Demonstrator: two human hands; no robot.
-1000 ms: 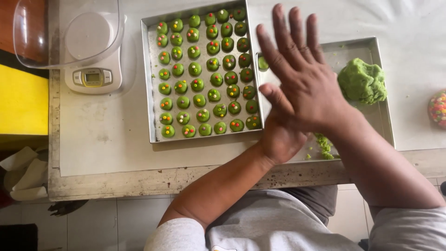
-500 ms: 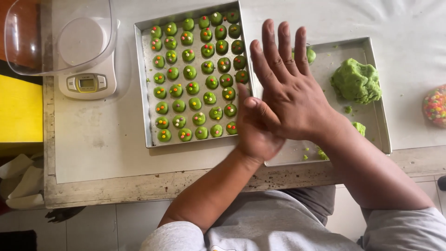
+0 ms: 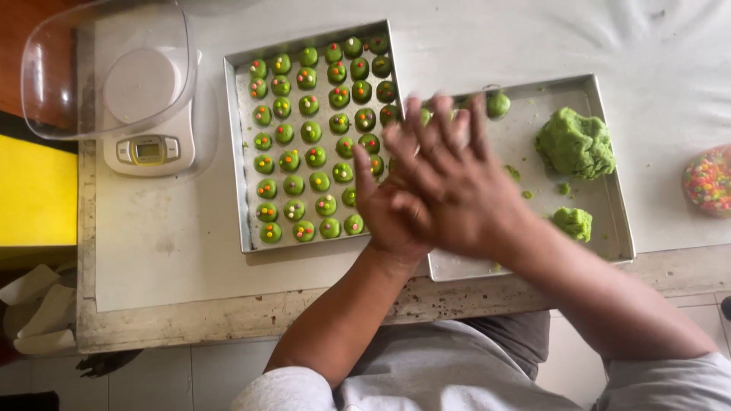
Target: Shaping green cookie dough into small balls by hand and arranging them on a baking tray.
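Palm to palm, the right hand (image 3: pixel 457 183) lies over the left hand (image 3: pixel 392 217), fingers (image 3: pixel 438 125) spread, hiding anything between them, above the baking tray (image 3: pixel 242 152) of green dough balls (image 3: pixel 304 164).

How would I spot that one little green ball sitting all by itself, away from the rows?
Find the right-hand metal tray, the one holding the big lump of green dough. Look along its far edge, just beyond the fingertips of the right hand: the lone green ball sits there. Unlike the balls in rows on the left tray, it stands alone and shows no coloured sprinkles.
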